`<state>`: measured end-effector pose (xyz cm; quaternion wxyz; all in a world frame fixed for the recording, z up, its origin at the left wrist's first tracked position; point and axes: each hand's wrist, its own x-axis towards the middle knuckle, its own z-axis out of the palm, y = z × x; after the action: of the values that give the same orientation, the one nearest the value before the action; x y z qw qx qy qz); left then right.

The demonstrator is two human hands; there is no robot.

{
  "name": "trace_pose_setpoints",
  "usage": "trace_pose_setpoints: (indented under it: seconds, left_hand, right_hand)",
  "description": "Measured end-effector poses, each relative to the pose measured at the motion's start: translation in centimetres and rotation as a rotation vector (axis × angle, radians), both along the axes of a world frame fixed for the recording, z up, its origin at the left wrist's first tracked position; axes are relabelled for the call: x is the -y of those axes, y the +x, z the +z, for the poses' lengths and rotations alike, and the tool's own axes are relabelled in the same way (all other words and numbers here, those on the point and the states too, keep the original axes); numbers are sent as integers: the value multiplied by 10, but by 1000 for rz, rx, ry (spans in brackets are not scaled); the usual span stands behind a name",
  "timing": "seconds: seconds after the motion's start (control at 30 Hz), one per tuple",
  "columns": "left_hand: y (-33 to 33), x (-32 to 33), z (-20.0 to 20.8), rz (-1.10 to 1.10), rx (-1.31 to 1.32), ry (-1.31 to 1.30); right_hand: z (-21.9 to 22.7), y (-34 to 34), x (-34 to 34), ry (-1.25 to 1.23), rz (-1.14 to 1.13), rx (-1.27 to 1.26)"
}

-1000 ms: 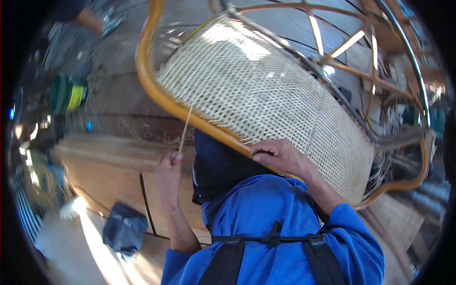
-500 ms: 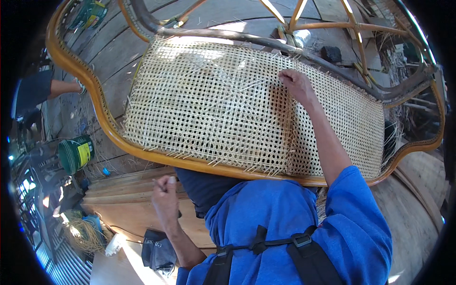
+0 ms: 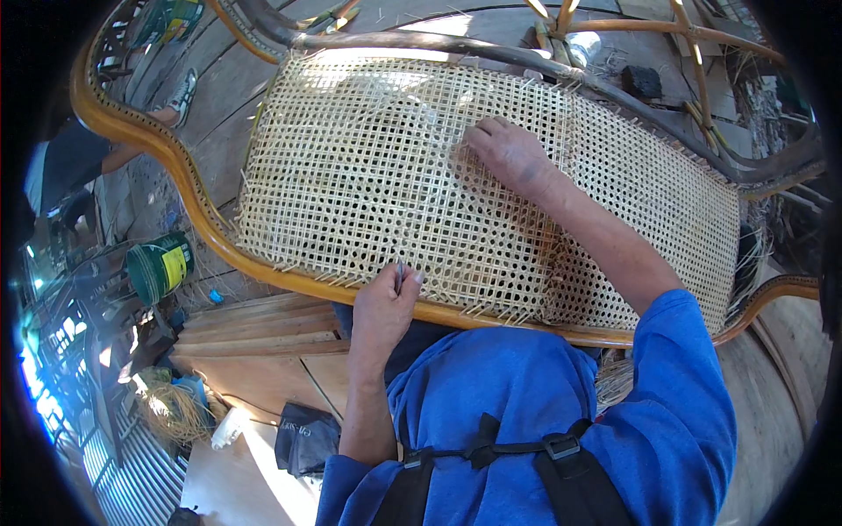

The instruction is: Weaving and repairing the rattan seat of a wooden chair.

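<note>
A woven cane panel (image 3: 351,175) with an open lattice of pale strands lies across a curved, varnished rattan frame (image 3: 197,206). My left hand (image 3: 379,316) is closed around a small, thin grey tool (image 3: 399,278) at the near edge of the weave; its exact kind does not show. Short loose strand ends stick out along this edge. Farther up on the panel, my right hand (image 3: 513,158) rests with its fingers curled together against the weave. Whatever may be pinched in those fingers is hidden.
Beyond the panel runs a dark pole (image 3: 438,42). On the left stand a green bucket (image 3: 160,267) and a bundle of loose fibres (image 3: 171,412). Stacked boards (image 3: 259,329) and a dark bag (image 3: 307,441) lie below. Another person's leg (image 3: 132,156) shows at far left.
My left hand has come up and right, from beside the frame to the panel's near edge. My right hand has shifted left across the weave. The view has moved slightly.
</note>
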<state>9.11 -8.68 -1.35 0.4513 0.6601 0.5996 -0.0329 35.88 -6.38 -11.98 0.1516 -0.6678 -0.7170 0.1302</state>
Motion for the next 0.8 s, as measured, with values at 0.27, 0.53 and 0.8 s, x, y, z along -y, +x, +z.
trace_pose_setpoints:
  seconds: [0.27, 0.53, 0.8]
  left_hand:
    - [4, 1, 7, 220, 253, -170]
    - [147, -77, -35, -155, 379, -299]
    - [169, -104, -61, -311, 241, -370]
  right_hand:
    - [-3, 87, -5, 520, -896, -1520]
    - [67, 146, 29, 1059, -881, -1618]
    - [83, 55, 8, 237, -123, -240]
